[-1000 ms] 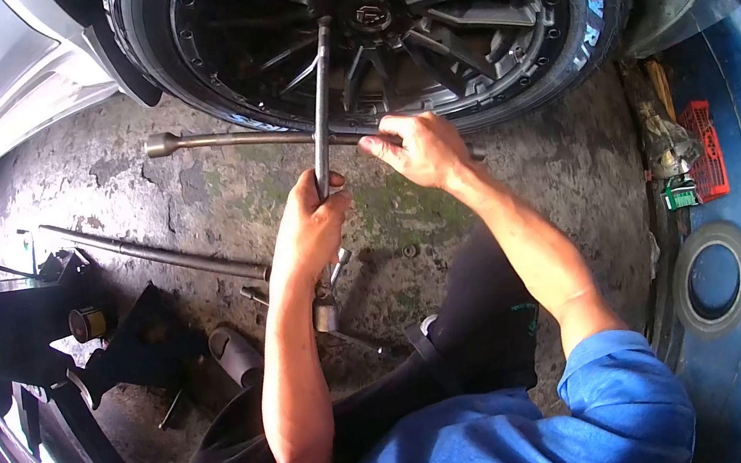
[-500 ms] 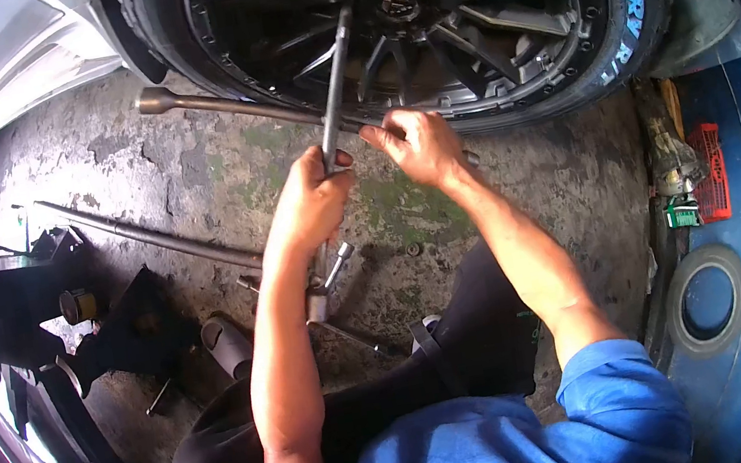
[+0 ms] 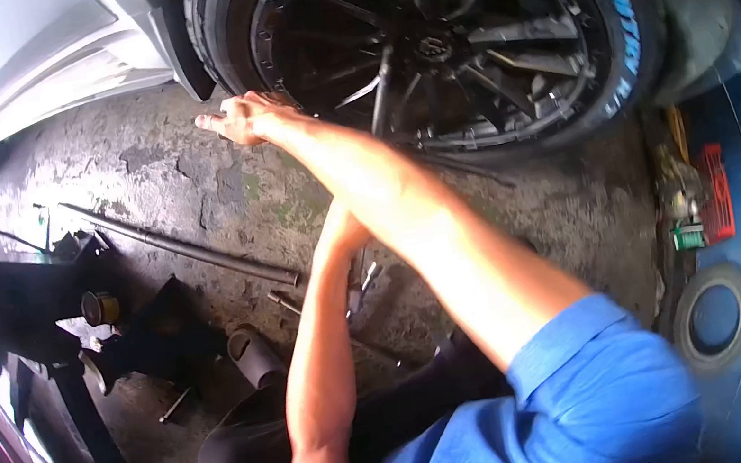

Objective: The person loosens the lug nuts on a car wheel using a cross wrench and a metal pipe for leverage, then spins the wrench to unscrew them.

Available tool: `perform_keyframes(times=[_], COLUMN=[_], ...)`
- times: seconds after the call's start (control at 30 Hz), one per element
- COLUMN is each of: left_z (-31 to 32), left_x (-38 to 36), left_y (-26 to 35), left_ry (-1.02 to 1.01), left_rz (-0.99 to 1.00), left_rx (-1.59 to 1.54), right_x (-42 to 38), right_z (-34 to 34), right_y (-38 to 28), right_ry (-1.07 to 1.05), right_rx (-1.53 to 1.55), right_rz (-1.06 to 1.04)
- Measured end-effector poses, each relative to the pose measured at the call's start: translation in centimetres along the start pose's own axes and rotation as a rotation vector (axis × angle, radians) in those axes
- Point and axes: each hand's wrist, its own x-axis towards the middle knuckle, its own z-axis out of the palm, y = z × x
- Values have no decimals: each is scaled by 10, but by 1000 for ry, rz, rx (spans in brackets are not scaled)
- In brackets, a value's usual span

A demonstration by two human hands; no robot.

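My right forearm reaches across my left one. At the wheel's lower left edge is my right hand (image 3: 246,119), its fingers curled and whatever they hold hidden. My left hand is mostly covered by the right forearm; only its wrist side (image 3: 345,224) shows. A bright metal bar (image 3: 382,91) slants from the black spoked wheel (image 3: 504,34) down behind the right forearm. Below the tire (image 3: 622,21), the thin end of a dark rod (image 3: 477,171) sticks out on the right side of that arm.
On the floor (image 3: 186,154) lie a long pipe (image 3: 181,248), a small socket tool (image 3: 364,282) and a short bolt-like piece (image 3: 175,406). A slipper (image 3: 255,354) is near my leg. Dark jack-like equipment (image 3: 6,295) stands left; a red basket (image 3: 716,189) is right.
My right hand has swung left across my left arm to the wheel's lower left. The rod's socket end no longer shows. The view has shifted, and my left hand is now covered.
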Motion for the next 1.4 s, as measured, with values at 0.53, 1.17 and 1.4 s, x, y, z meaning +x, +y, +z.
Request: perform_keyframes(times=[0.53, 1.17, 1.4], left_z=[20, 8, 30], left_x=[10, -17, -29], left_y=[-20, -12, 2], left_ry=[96, -22, -17], left_rz=[-151, -184, -101], left_rx=[-159, -358, -207], right_x=[-235, -252, -300], right_z=[-76, -139, -145], right_y=[188, 20, 34], right_ry=[173, -127, 55], right_rx=[-454, -1071, -886], right_rz=[50, 107, 214])
